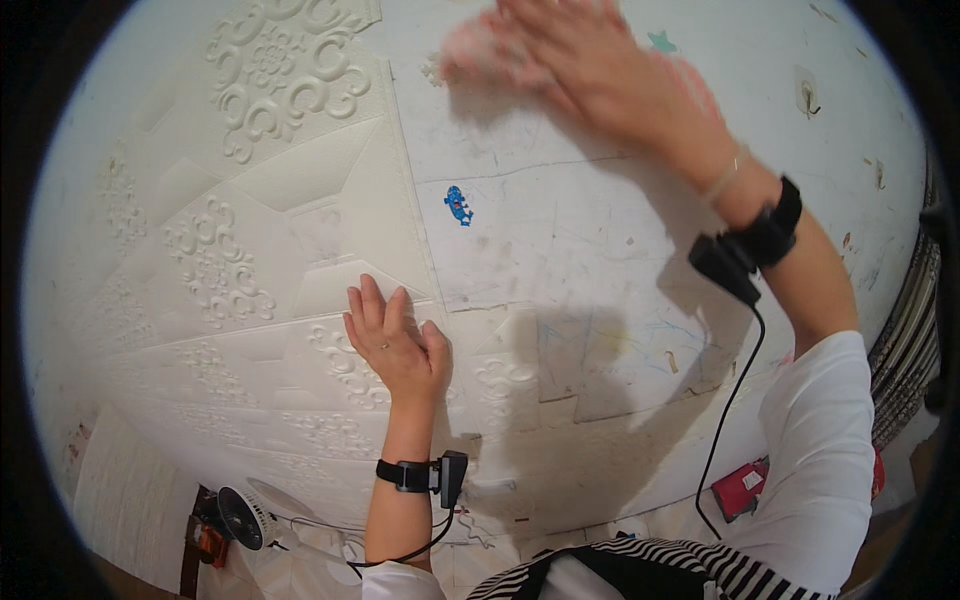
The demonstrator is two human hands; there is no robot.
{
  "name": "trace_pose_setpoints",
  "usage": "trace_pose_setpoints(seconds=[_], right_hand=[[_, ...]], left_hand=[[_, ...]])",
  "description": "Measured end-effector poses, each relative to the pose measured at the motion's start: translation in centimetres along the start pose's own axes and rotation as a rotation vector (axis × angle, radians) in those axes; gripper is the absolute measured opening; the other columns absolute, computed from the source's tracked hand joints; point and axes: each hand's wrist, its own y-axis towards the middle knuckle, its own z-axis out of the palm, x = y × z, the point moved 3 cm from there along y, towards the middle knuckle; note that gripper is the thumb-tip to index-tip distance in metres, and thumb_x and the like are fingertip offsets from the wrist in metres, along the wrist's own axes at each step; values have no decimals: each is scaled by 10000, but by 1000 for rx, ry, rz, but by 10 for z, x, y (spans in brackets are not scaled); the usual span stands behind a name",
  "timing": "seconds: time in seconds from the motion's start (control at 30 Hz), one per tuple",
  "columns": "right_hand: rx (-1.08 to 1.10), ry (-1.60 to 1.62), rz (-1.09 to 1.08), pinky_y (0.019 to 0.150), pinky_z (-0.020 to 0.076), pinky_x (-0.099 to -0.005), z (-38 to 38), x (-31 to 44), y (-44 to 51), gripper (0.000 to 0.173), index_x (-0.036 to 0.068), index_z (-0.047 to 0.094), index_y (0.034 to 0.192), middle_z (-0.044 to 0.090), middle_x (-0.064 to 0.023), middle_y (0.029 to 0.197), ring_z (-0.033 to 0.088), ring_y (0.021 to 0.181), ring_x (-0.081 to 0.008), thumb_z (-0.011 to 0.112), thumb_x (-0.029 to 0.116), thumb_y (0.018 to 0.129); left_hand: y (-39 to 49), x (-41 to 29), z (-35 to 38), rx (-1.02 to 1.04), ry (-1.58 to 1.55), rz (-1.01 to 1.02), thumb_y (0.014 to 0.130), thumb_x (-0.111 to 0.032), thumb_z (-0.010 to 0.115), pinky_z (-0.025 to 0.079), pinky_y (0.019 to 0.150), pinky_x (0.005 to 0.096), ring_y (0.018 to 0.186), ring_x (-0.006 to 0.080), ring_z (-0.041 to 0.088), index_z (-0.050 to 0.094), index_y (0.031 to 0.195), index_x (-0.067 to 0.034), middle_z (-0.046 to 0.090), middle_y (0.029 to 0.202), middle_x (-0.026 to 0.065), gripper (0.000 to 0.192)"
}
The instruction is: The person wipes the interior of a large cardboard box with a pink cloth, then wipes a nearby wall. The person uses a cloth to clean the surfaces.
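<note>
My left hand (397, 341) lies flat with its fingers spread on an embossed white foam wall panel (341, 225), near that panel's right edge. High up on the bare white wall (525, 232), my right hand (570, 64) is pressed over a pink and white cloth (487, 56), blurred as if moving. Its palm and fingertips are partly hidden. Between the hands a small blue sticker (457, 205) is stuck to the wall, which bears smudges and blue scribbles. A green star sticker (662, 41) shows right of my right hand. Each wrist wears a black strapped device with a cable.
Clear adhesive hooks (808, 94) are fixed on the wall at the right. Low at the left stands a white fan (244, 517) with cables near it. A red packet (741, 489) lies at the lower right, near dark striped folds of fabric (907, 330).
</note>
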Motion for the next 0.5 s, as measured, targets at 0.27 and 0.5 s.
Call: trace_pose_setpoints(seconds=[0.27,0.5], right_hand=[[-361,-556,412,1052,378,-482,-57,-95,51,394,173,511,1357,480,-150,1406,449,1306,-310,497,159,963],[-407,95,533,877,425,-439,-52,-115,17,343,88,672,1079,554,-177,1145,526,1026,-336,457,317,940]], left_hand=[[-6,5,2,25,23,14,804,-156,552,134,1128,580,1411,423,262,445,1331,-92,339,1505,227,541],[47,-22,-10,28,75,168,818,-142,548,-23,1119,622,1447,422,158,418,1341,-96,260,1541,234,540]])
